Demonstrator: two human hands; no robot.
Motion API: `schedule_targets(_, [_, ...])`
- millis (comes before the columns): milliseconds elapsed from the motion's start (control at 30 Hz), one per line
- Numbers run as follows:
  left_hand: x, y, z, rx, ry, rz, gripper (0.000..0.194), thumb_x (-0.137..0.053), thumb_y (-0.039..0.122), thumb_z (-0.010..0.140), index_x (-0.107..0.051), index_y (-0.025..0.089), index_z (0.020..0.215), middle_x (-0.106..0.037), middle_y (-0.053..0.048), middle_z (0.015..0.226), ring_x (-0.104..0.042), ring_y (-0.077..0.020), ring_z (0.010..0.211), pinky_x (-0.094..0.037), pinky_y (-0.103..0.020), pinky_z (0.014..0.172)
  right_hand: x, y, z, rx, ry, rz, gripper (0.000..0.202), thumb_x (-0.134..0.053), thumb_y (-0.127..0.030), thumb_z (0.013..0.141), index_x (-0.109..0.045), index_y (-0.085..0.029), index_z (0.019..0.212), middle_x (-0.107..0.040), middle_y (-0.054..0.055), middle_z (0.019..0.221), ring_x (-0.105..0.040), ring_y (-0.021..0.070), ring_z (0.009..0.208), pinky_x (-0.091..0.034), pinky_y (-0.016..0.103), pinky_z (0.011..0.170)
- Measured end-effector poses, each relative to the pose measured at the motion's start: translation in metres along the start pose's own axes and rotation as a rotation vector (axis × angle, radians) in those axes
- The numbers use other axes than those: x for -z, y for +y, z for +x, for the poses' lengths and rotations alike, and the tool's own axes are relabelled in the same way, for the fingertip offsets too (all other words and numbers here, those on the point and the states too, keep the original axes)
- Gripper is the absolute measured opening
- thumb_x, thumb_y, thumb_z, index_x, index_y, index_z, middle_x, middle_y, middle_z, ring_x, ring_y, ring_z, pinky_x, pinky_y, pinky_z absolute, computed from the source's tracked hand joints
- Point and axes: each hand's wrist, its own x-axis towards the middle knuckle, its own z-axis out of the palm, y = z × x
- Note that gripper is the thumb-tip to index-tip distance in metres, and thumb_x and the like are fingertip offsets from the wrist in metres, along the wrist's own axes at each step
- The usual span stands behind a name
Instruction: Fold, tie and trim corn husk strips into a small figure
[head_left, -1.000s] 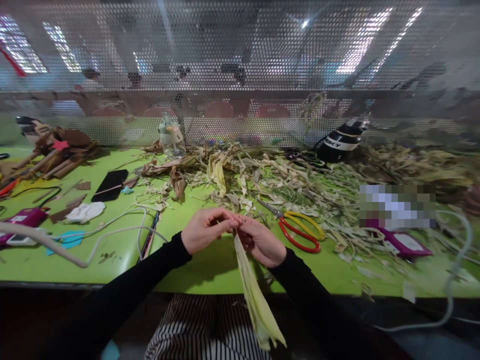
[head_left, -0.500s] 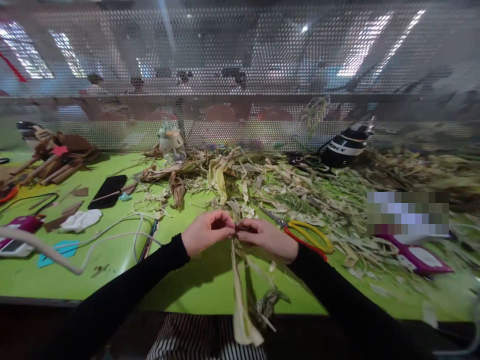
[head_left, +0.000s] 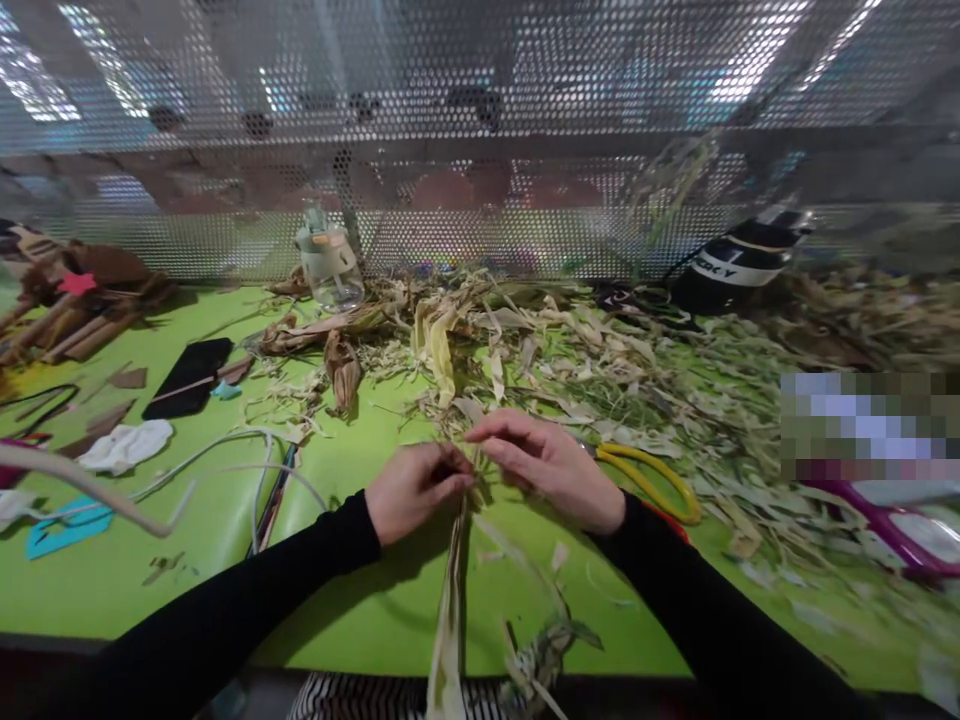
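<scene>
A long strip of dried corn husk [head_left: 450, 600] hangs from my left hand [head_left: 420, 490], whose thumb and fingers pinch its upper end. Close beside it, my right hand [head_left: 547, 465] has its fingers stretched out and thumb apart, the fingertips near the husk's top; whether they touch it cannot be made out. Below my hands, a twisted bundle of grey-green husk [head_left: 544, 660] lies at the table's front edge. Scissors with yellow and red handles [head_left: 652, 480] lie just right of my right hand, partly hidden behind it.
Loose husk shreds [head_left: 615, 390] cover the back and right of the green table [head_left: 217, 590]. A clear bottle [head_left: 330, 265], a black bottle [head_left: 739, 265] and a perforated metal screen [head_left: 465, 170] stand behind. On the left are a black phone [head_left: 191, 378], white cable [head_left: 259, 470] and pen [head_left: 274, 500].
My right hand has loosened from its pinch at the husk and its fingers are straighter. The husk strip now hangs narrower and further left. The view has tilted down and come closer.
</scene>
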Motion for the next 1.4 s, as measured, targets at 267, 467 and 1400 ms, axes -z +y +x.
schedule_targets(267, [0.002, -0.008, -0.002, 0.063, -0.026, -0.279, 0.028, -0.059, 0.042, 0.079, -0.055, 0.014, 0.084, -0.059, 0.000, 0.076, -0.053, -0.0115, 0.070, -0.042, -0.026, 0.068, -0.007, 0.010, -0.007, 0.105, 0.067, -0.369, 0.012, -0.059, -0.021, 0.082, -0.068, -0.019, 0.089, -0.064, 0.004, 0.079, -0.057, 0.0150, 0.072, -0.043, 0.028, 0.066])
schedule_targets(467, [-0.002, -0.005, -0.002, 0.106, 0.007, -0.451, 0.033, -0.068, 0.042, 0.071, -0.051, 0.015, 0.076, -0.057, 0.002, 0.068, -0.053, -0.0101, 0.064, -0.042, -0.025, 0.065, -0.012, 0.009, -0.009, 0.145, 0.102, -0.422, 0.011, -0.055, -0.021, 0.085, -0.064, -0.019, 0.079, -0.062, 0.002, 0.074, -0.056, 0.0144, 0.069, -0.042, 0.027, 0.065])
schedule_targets(1400, [0.000, -0.007, -0.006, -0.799, 0.371, 0.793, 0.015, -0.046, 0.013, 0.088, -0.054, 0.017, 0.100, -0.065, -0.002, 0.084, -0.057, -0.0130, 0.073, -0.045, -0.024, 0.068, -0.019, 0.023, -0.003, 0.111, 0.074, -0.214, 0.017, -0.051, -0.019, 0.082, -0.068, -0.018, 0.083, -0.067, 0.006, 0.085, -0.061, 0.0173, 0.081, -0.048, 0.029, 0.075])
